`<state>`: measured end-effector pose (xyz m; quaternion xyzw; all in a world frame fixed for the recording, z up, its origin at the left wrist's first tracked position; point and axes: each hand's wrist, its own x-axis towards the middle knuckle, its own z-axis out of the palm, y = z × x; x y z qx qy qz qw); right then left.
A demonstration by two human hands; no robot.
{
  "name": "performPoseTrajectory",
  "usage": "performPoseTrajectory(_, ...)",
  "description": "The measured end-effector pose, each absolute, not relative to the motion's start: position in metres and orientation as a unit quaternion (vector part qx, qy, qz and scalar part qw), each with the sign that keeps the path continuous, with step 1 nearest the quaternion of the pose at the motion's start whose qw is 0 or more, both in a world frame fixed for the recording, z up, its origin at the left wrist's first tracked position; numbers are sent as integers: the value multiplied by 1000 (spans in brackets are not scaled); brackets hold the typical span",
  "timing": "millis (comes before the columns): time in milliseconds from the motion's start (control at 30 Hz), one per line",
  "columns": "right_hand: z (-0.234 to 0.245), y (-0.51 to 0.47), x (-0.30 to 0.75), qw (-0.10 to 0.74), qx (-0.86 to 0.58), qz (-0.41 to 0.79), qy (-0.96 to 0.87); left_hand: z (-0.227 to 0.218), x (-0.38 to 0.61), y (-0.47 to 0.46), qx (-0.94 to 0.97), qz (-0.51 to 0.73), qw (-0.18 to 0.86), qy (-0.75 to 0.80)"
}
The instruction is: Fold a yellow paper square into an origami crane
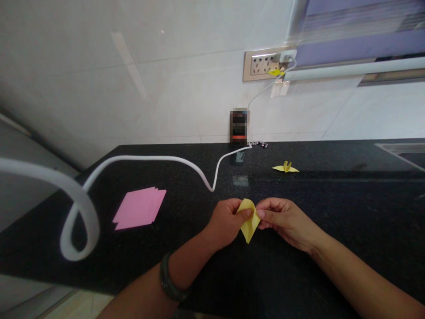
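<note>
Spanning the lower two thirds of the head view, a black speckled countertop [332, 186] is the largest item, backed by a pale tiled wall [133, 66] that fills everything from 9 through 12 o'clock. Next in size: a thick white cable [79, 199] enters at 9 o'clock, curls into a loop near 8 o'clock, then runs along the counter toward centre, dips in a V, and climbs the wall to a socket strip [262, 65] at about 1 o'clock, where a white plug sits in the rightmost outlet. A grey window frame [352, 68] occupies 2 o'clock. Both forearms come up from 6 and 5 o'clock; a dark bracelet [169, 283] rings the left wrist. The left hand [226, 221] and right hand [285, 219] meet just below centre, each pinching narrowly, thumb against forefinger, on the upper edge of a folded yellow paper [249, 221], left hand on its left side and right hand on its right. The paper is held just above the counter (contact with the surface cannot be judged), its lower tip pointing to 6 o'clock. At 8 o'clock from the hands, well apart, a small fanned stack of pink paper squares [139, 208] lies flat. At 1 o'clock from the hands, a finished yellow folded figure [285, 167] rests on the counter, wings spread. Against the wall at 12 o'clock stands a small dark device [239, 126], blurred, detail unreadable.
</note>
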<state>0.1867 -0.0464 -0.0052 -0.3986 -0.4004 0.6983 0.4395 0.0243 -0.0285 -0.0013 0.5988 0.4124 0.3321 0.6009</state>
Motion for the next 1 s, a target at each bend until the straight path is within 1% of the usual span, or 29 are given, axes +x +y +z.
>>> performPoseTrajectory(167,-4,-46,186,428,-377,735,-367,-6,23,-28,651,326,547,413)
performPoseTrajectory(367,-5,-45,185,415,-370,751,-356,-5,23,-30,646,341,548,408)
performPoseTrajectory(600,-8,-45,187,411,-384,746,-356,-2,24,-30,646,323,550,419)
performPoseTrajectory(1000,-1,-46,184,405,-421,715,-385,-2,22,-30,694,306,485,435)
